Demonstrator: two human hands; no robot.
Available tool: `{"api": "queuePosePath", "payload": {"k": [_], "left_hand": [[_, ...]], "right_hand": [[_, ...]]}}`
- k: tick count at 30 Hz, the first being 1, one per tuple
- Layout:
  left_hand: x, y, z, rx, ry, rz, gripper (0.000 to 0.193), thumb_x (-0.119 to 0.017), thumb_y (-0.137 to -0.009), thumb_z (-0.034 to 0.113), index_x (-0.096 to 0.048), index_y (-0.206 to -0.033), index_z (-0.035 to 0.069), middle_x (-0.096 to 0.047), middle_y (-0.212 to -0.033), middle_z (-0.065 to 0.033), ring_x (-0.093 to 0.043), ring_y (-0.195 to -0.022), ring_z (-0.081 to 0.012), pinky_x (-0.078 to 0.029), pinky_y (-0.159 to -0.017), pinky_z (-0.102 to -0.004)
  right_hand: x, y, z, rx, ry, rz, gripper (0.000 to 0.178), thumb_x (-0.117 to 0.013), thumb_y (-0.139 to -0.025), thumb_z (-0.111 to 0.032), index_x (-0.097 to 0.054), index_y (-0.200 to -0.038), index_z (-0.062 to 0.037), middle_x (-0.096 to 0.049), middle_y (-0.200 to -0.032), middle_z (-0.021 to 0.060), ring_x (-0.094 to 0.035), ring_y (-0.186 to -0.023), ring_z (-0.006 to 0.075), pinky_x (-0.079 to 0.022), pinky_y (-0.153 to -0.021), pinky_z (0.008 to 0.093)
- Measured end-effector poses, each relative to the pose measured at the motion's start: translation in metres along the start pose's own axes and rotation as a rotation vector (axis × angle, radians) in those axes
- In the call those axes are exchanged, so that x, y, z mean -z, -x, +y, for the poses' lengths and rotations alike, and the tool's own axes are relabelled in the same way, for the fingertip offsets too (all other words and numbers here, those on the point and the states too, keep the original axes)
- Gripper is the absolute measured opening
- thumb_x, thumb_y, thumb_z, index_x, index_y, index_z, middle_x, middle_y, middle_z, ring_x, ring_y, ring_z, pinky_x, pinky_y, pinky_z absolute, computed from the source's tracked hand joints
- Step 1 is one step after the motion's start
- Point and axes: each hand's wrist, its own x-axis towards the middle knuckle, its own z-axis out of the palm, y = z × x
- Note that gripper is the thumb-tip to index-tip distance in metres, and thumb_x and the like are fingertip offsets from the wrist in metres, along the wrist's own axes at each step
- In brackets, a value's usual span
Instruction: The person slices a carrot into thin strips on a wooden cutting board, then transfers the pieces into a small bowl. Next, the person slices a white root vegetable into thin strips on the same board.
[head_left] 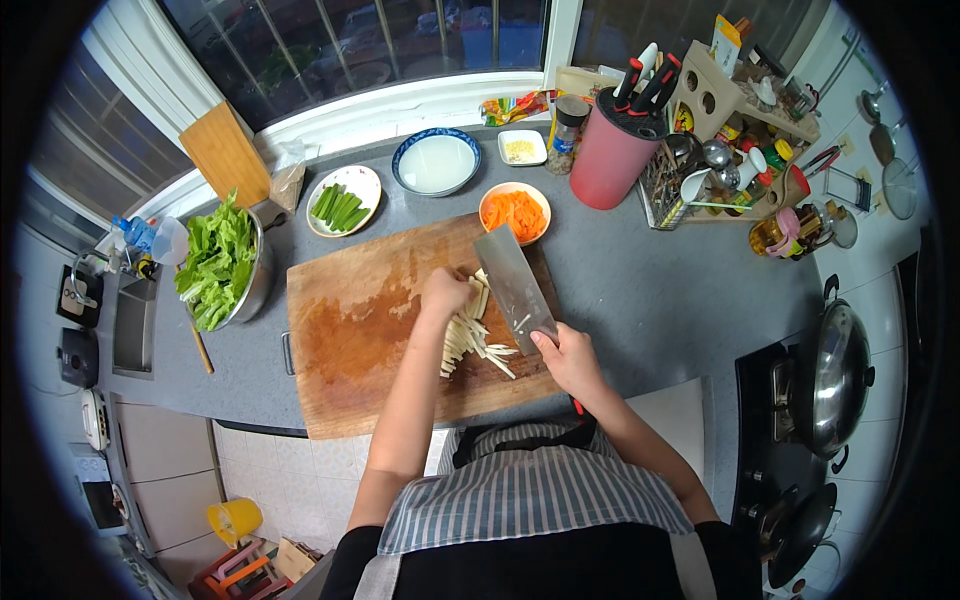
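Note:
A wooden cutting board [350,370] lies on the grey counter with wet patches on it. My right hand [570,357] is closed round the handle of a wide-bladed cleaver [512,280], and a few pale bits cling to the blade. Just left of the blade, my left hand [447,293] has its fingers curled down on pale cut vegetable sticks; its fingertips are partly hidden. More pale vegetable strips [462,338] spread over the board below that hand. Beyond the cleaver's tip stands a bowl of orange shreds [515,213], likely carrot.
Behind the board are a plate of green pieces [340,207], a blue-rimmed bowl of cloudy liquid [436,162] and a small square dish [522,148]. Lettuce fills a metal bowl [262,275] at left. A pink knife block [612,150] stands back right; a lidded wok [838,375] sits far right.

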Motion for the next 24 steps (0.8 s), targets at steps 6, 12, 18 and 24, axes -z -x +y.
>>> {"api": "queuePosePath", "payload": {"k": [6, 12, 18, 24], "left_hand": [[0.103, 0.058, -0.009, -0.047, 0.700, 0.150, 0.021, -0.068, -0.080, 0.004, -0.064, -0.100, 0.000, -0.067, -0.083, -0.0091, -0.061, -0.069, -0.0147, -0.048, -0.059, -0.0251], [0.111, 0.103, -0.041, -0.261, 0.648, 0.413, 0.018, -0.068, -0.081, 0.002, -0.065, -0.098, -0.001, -0.066, -0.086, -0.0043, -0.058, -0.074, -0.0107, -0.047, -0.067, -0.0239], [0.052, 0.129, -0.055, -0.541, 0.166, 0.816, 0.022, -0.065, -0.072, -0.008, -0.063, -0.092, 0.001, -0.058, -0.087, -0.0092, -0.052, -0.076, -0.0199, -0.045, -0.068, -0.0289], [-0.008, 0.139, -0.074, -0.703, -0.115, 0.689, 0.027, -0.066, -0.066, -0.004, -0.062, -0.091, 0.006, -0.056, -0.101, -0.0109, -0.051, -0.093, -0.0313, -0.046, -0.076, -0.0394]], "right_hand": [[0.000, 0.012, -0.013, -0.070, 0.154, -0.341, 0.030, -0.059, -0.090, -0.029, -0.062, -0.087, 0.0002, -0.063, -0.070, 0.0205, -0.064, -0.063, 0.0353, -0.049, -0.059, 0.0421], [-0.032, 0.023, -0.024, 0.076, 0.504, -0.652, 0.029, -0.055, -0.093, -0.028, -0.061, -0.091, -0.0001, -0.066, -0.085, 0.0210, -0.066, -0.071, 0.0379, -0.053, -0.065, 0.0457], [-0.022, 0.000, -0.025, -0.036, 0.549, -0.439, 0.028, -0.052, -0.094, -0.027, -0.060, -0.092, -0.0006, -0.066, -0.079, 0.0216, -0.066, -0.073, 0.0370, -0.053, -0.066, 0.0464], [-0.022, -0.002, -0.025, -0.016, 0.530, -0.353, 0.027, -0.054, -0.092, -0.028, -0.060, -0.089, -0.0017, -0.065, -0.078, 0.0230, -0.064, -0.076, 0.0409, -0.051, -0.070, 0.0492]]}}
